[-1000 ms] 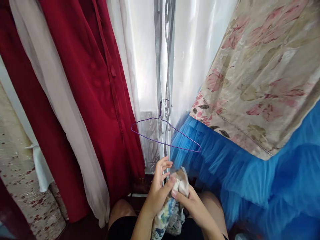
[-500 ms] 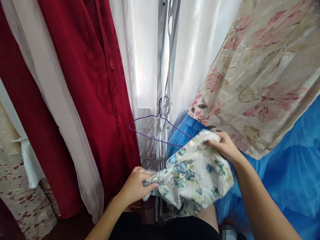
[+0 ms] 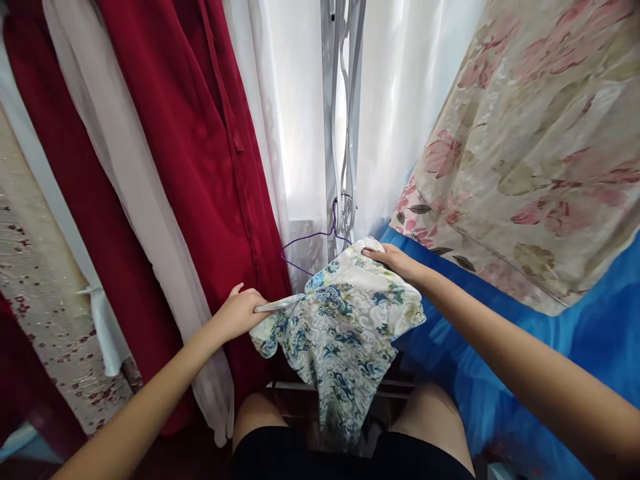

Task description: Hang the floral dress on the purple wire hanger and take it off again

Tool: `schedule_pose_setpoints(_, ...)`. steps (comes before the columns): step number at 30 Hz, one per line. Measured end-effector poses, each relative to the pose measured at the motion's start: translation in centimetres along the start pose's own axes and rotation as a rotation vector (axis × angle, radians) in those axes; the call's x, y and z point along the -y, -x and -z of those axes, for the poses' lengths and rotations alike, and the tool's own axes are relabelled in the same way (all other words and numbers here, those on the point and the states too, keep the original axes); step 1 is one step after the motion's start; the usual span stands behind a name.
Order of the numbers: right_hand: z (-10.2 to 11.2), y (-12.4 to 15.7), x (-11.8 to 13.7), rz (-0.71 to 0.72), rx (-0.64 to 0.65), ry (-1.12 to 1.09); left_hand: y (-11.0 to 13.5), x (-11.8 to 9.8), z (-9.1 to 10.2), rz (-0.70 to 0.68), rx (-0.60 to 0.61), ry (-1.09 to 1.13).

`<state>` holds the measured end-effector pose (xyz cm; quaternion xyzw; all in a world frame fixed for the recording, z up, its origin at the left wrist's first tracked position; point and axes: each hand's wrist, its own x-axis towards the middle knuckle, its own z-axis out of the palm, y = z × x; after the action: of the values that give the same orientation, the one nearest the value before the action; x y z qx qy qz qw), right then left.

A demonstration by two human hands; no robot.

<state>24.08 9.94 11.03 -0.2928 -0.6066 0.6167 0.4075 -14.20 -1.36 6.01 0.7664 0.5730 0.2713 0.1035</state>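
Long panels of smooth deep-red cloth (image 3: 210, 220) hang at the left, with a pale, sheer length of fabric (image 3: 140, 200) falling between them. A translucent white curtain (image 3: 300, 100) fills the middle background, and at the right hangs a beige satiny fabric with pink flowers (image 3: 540, 147), overlapping ruffled bright-blue tulle (image 3: 605, 320) below it. A white cloth garment printed in blue and green (image 3: 345, 327) is spread between the person's two hands, above the gap between the knees, its lower part dangling in a narrowing point. Behind it, narrow grey metal rods (image 3: 329, 100) stand upright before the curtain. A thin purple hanger (image 3: 306, 237) hangs at these rods, its right portion hidden by the garment. The left hand (image 3: 240, 312) has its fingers curled closed around the garment's left edge, while the right hand (image 3: 393, 260) pinches its upper right edge, thumb on top.
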Motion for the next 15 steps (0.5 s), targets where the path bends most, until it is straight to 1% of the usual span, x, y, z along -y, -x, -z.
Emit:
schedule_pose_setpoints(3, -0.1, 0.2, 0.7, -0.044, -0.008, -0.028, -2.9, 2.0, 0.7, 0.046, -0.023, 0.018)
schedule_pose_setpoints(6, 0.0, 0.2, 1.9, -0.043, -0.022, 0.016, -7.1, 2.3, 2.1, 0.056, -0.091, 0.047)
schedule_pose_setpoints(9, 0.5, 0.4, 3.2, -0.055, 0.005, 0.08, -11.0, 1.0, 3.5, 0.046, -0.172, 0.12)
schedule_pose_setpoints(11, 0.6, 0.6, 3.5, -0.089, 0.031, 0.114, -12.7, -0.5, 3.7, 0.038, -0.178, 0.21)
schedule_pose_setpoints(13, 0.5, 0.8, 3.0, -0.062, -0.024, 0.181, -13.6, -2.0, 3.2, 0.038, -0.136, 0.329)
schedule_pose_setpoints(15, 0.4, 1.1, 2.0, 0.063, -0.162, 0.261, -13.8, -3.1, 2.5, 0.058, -0.094, 0.447)
